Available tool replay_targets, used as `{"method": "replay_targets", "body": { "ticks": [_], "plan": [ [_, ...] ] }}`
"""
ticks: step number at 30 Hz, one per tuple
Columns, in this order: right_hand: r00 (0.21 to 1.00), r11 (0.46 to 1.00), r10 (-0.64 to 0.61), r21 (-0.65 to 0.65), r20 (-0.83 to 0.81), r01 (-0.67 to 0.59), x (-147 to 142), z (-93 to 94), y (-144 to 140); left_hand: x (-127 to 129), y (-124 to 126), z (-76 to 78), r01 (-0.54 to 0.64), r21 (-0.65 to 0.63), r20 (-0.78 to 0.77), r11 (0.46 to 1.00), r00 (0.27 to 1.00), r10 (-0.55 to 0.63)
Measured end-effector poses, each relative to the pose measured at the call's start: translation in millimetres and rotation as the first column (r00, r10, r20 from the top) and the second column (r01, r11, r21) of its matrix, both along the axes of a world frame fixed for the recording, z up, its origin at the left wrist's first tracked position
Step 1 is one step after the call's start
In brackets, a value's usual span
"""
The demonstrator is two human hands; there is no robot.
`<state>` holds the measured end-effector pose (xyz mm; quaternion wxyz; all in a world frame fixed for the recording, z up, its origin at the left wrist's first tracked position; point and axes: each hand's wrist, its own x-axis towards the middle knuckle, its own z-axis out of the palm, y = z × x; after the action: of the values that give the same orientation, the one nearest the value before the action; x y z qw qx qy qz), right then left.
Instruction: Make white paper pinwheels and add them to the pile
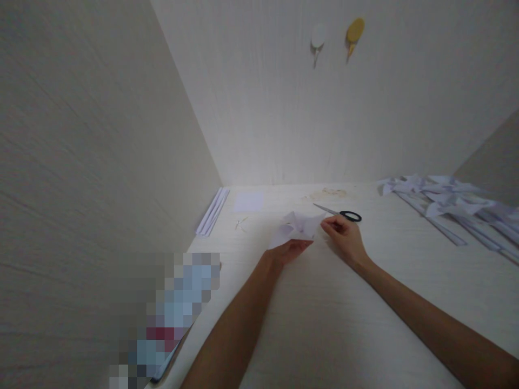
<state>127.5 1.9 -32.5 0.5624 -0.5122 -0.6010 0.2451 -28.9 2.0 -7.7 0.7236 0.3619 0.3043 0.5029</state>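
A folded white paper piece (298, 227) is held above the pale wooden desk (324, 313) near its middle. My left hand (290, 249) grips the paper's lower left edge from underneath. My right hand (344, 235) pinches its right corner with the fingertips. Black-handled scissors (338, 213) lie on the desk just behind my right hand, blades pointing left.
A flat white sheet (248, 202) and a stack of paper strips (213, 212) lie at the back left by the side wall. Several folded paper shapes and strips (450, 202) fill the right side. Two hooks (336, 38) hang on the back wall.
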Motion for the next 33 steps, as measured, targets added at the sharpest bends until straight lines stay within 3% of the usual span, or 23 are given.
{"method": "replay_targets", "body": {
  "ticks": [3, 5, 11, 15, 18, 23, 28, 33],
  "plan": [
    [0.996, 0.995, 0.088, -0.045, 0.027, -0.086, -15.3, 3.7, 4.6, -1.1, -0.2, 0.3, 0.147, -0.027, 0.097, 0.989, 0.985, -0.144],
    [0.993, 0.990, 0.116, -0.072, -0.028, -0.118, -30.0, 8.1, 10.8, -2.7, 1.4, 0.2, 0.185, -0.036, 0.169, 0.982, 0.970, -0.176],
    [0.949, 0.992, 0.103, -0.034, -0.297, -0.118, -62.4, 9.0, 27.5, -6.1, 10.1, 1.1, -0.023, 0.015, 0.157, 1.000, 0.987, 0.021],
    [0.839, 0.992, 0.035, -0.084, -0.543, -0.095, -43.8, 1.8, 26.0, -2.5, 15.6, -0.2, -0.124, 0.123, 0.015, 0.985, 0.992, 0.123],
    [0.783, 0.990, -0.053, -0.135, -0.619, -0.041, -20.6, 1.9, 20.7, 0.3, 18.2, -4.1, -0.140, 0.140, -0.071, 0.980, 0.986, 0.151],
    [0.771, 0.994, -0.059, -0.108, -0.634, -0.013, -3.4, 6.6, 13.0, -0.2, 18.5, -4.7, -0.182, 0.245, -0.196, 0.952, 0.953, 0.232],
    [0.877, 0.996, -0.070, 0.015, -0.476, 0.087, -4.3, 10.2, 6.3, -4.3, 19.9, -1.1, -0.236, 0.437, -0.277, 0.868, 0.883, 0.379],
    [0.928, 0.991, -0.042, 0.106, -0.370, 0.087, 1.3, 8.3, 6.3, -8.2, 21.2, -0.5, -0.255, 0.516, -0.326, 0.818, 0.825, 0.462]
  ]
}}
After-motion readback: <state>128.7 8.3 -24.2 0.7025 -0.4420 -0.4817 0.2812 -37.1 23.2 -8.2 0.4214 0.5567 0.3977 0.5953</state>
